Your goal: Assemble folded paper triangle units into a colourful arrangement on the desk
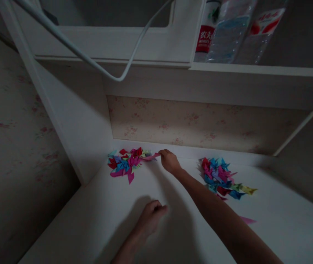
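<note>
My right hand (169, 160) reaches to the back of the white desk, its fingers pinched on the tip of a pink folded paper piece (150, 157). That piece touches the right side of a heap of colourful folded papers (123, 164), which look like origami cranes in pink, blue, red and pale green. Nearer to me, my left hand (151, 217) hovers over the desk with curled fingers and nothing visible in them. To the right of my right forearm lies a second heap of similar folded papers (218, 176).
A lone pink paper (247, 220) lies partly behind my right forearm on the white desk (90, 227). Above hangs a shelf (255, 69) with several plastic bottles (229, 36). A white cable (90, 66) loops down in front. Side panels and a papered wall enclose the desk.
</note>
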`<action>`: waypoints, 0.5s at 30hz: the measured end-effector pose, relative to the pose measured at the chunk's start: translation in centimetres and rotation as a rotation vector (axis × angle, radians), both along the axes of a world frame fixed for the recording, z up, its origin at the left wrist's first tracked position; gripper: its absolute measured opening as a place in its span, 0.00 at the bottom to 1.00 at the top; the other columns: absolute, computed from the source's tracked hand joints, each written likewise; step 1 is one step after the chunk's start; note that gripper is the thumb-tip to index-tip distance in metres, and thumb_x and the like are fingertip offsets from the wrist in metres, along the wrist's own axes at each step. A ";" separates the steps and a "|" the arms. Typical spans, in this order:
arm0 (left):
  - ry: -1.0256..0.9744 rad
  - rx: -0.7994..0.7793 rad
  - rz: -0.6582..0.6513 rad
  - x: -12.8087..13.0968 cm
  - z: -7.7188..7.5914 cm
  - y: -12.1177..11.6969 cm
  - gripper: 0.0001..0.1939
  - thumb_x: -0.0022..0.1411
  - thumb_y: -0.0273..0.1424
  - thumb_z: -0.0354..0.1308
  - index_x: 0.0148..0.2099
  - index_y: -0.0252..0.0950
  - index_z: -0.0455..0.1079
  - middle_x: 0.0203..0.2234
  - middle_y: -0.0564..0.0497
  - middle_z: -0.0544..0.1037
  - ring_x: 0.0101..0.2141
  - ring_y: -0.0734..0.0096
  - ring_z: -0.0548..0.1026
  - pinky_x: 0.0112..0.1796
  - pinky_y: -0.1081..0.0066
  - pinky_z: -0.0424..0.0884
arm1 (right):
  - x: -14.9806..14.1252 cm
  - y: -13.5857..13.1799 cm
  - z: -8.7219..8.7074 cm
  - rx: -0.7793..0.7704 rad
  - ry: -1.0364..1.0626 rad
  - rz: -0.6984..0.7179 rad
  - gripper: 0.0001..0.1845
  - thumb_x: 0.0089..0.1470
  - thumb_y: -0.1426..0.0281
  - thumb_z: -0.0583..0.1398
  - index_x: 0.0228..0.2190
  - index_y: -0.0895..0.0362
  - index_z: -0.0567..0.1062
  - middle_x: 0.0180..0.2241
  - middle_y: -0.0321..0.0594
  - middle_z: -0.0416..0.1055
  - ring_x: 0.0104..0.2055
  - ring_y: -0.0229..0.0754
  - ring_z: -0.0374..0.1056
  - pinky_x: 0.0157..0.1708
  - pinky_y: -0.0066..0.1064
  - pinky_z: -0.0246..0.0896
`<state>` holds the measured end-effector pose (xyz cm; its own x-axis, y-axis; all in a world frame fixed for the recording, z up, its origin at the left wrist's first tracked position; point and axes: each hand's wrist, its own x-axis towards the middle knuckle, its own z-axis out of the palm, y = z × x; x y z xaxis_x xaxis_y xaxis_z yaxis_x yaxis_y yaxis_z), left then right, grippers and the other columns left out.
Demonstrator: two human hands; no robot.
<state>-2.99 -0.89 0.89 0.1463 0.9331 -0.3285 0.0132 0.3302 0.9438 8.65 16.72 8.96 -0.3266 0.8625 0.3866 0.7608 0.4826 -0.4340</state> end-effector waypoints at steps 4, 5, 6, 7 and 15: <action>-0.179 -0.018 0.046 0.0 0.3 -0.1 0.21 0.50 0.49 0.60 0.26 0.39 0.57 0.13 0.64 0.54 0.13 0.85 0.47 0.16 0.76 0.41 | 3.3 -3.7 -0.4 0.027 0.232 -0.037 0.14 0.58 0.72 0.51 0.41 0.56 0.75 0.42 0.43 0.74 0.43 0.42 0.69 0.47 0.33 0.62; -0.229 -0.027 0.078 -0.1 0.4 0.0 0.21 0.50 0.50 0.59 0.28 0.38 0.59 0.15 0.64 0.56 0.13 0.85 0.48 0.16 0.77 0.41 | 4.1 -5.0 -0.9 0.026 0.273 -0.050 0.14 0.58 0.71 0.51 0.40 0.56 0.75 0.40 0.42 0.75 0.41 0.41 0.70 0.44 0.33 0.63; -0.273 -0.037 0.116 -0.1 0.6 0.1 0.21 0.51 0.50 0.58 0.31 0.37 0.62 0.17 0.63 0.58 0.13 0.86 0.49 0.15 0.78 0.42 | 5.0 -6.4 -1.4 0.014 0.322 -0.061 0.14 0.58 0.70 0.51 0.40 0.56 0.75 0.38 0.41 0.75 0.39 0.41 0.71 0.42 0.32 0.65; -0.306 -0.046 0.152 -0.2 0.7 0.1 0.21 0.51 0.50 0.58 0.35 0.37 0.64 0.20 0.62 0.61 0.14 0.86 0.52 0.15 0.78 0.44 | 5.8 -8.0 -2.1 -0.010 0.383 -0.069 0.13 0.58 0.68 0.51 0.39 0.56 0.75 0.37 0.41 0.76 0.38 0.41 0.71 0.40 0.32 0.65; -0.293 0.102 0.163 -0.6 1.4 -0.4 0.20 0.53 0.46 0.61 0.38 0.33 0.70 0.24 0.54 0.71 0.21 0.76 0.69 0.19 0.77 0.60 | 9.9 -18.3 -8.9 -0.382 0.945 -0.138 0.10 0.50 0.62 0.63 0.32 0.55 0.76 0.31 0.39 0.74 0.35 0.45 0.68 0.36 0.33 0.61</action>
<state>-3.61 -1.27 2.34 0.0673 0.9779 -0.1981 -0.3085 0.2093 0.9279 18.54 -1.63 0.10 0.0800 0.9888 0.1263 0.0673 0.1211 -0.9904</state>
